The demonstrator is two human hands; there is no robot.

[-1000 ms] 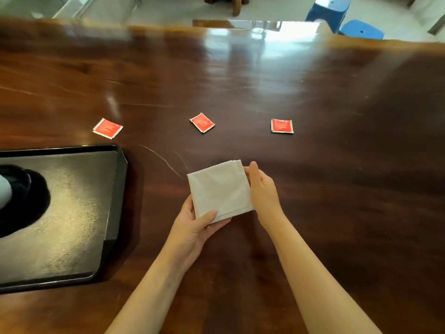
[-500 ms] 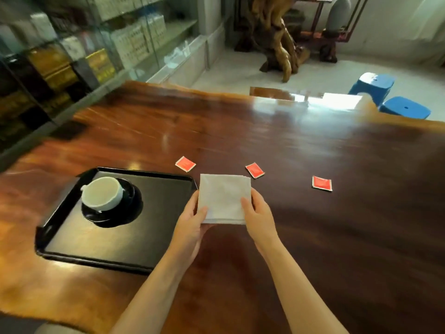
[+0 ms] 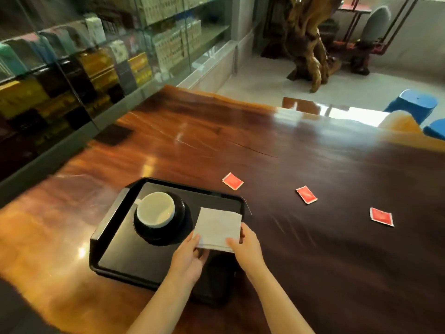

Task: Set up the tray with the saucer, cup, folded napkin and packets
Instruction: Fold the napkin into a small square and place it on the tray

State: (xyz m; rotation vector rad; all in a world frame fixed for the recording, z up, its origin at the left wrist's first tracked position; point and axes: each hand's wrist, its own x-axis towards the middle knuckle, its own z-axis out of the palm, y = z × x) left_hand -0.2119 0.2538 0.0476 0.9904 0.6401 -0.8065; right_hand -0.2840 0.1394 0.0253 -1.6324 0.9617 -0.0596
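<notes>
A black tray lies on the dark wooden table. On its left half a white cup stands on a black saucer. My left hand and my right hand both grip the near edge of a folded white napkin, held over the tray's right part beside the saucer. Whether it touches the tray I cannot tell. Three red packets lie on the table right of the tray: one near the tray's far corner, one in the middle, one farthest right.
A glass display cabinet with boxes runs along the table's left side. Beyond the far table edge are blue stools and a wooden root sculpture on the floor.
Both hands have carried the napkin leftward from the bare table to over the tray's right part. The head view has swung left and up, bringing the whole tray into sight.
</notes>
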